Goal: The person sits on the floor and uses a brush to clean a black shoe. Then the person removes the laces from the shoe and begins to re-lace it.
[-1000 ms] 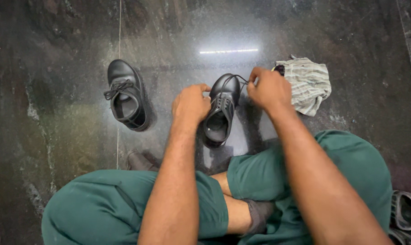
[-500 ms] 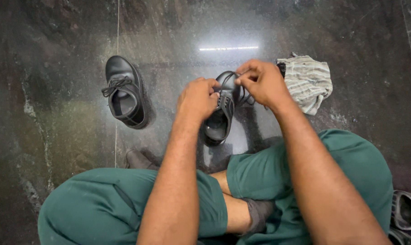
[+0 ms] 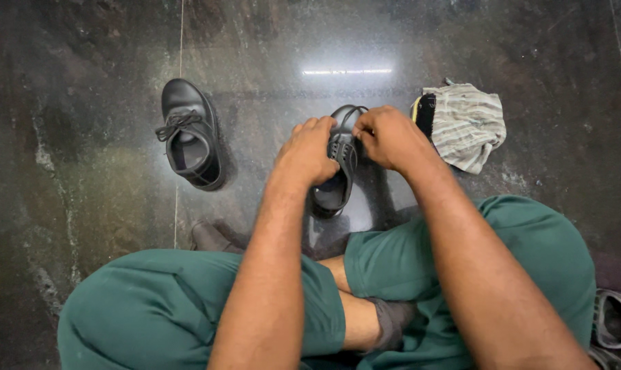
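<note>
Laces (image 3: 352,112) of a black shoe (image 3: 332,179) are pinched from both sides: the left hand (image 3: 312,151) is clenched over the shoe's eyelets, and the right hand (image 3: 391,137) is closed on the laces beside it. The shoe stands on the floor (image 3: 84,192) under the grip. A second shoe (image 3: 190,142) is set well left of the grip, a striped cloth (image 3: 467,123) just right of it.
</note>
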